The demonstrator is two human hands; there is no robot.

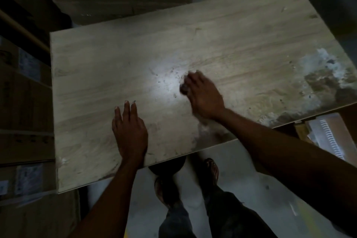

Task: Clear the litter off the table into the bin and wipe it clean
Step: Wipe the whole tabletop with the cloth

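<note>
Your left hand (129,133) lies flat on the table (96,83) near its near edge, fingers straight and together, pointing far, holding nothing. Your right hand (202,96) is on the middle of the top, blurred, with its fingers bent down toward the wood. A small dark lump (183,88) shows at its fingertips, but you cannot tell from this view what it is or whether the hand grasps it. The litter that shows is fine: dark specks (170,75) lie scattered on a bright glare spot just left of your right hand, touching the wood. At the right end, the top carries a worn patch (324,75) of brown and white residue running to the near edge. Cardboard boxes (25,102) stand along the left side. A spiral pad (328,135) lies below the table's near right edge. Your feet (212,170) stand on the pale floor, and a dark round shape (167,167) peeks out under the near edge beside them; whether it is the bin is unclear.
</note>
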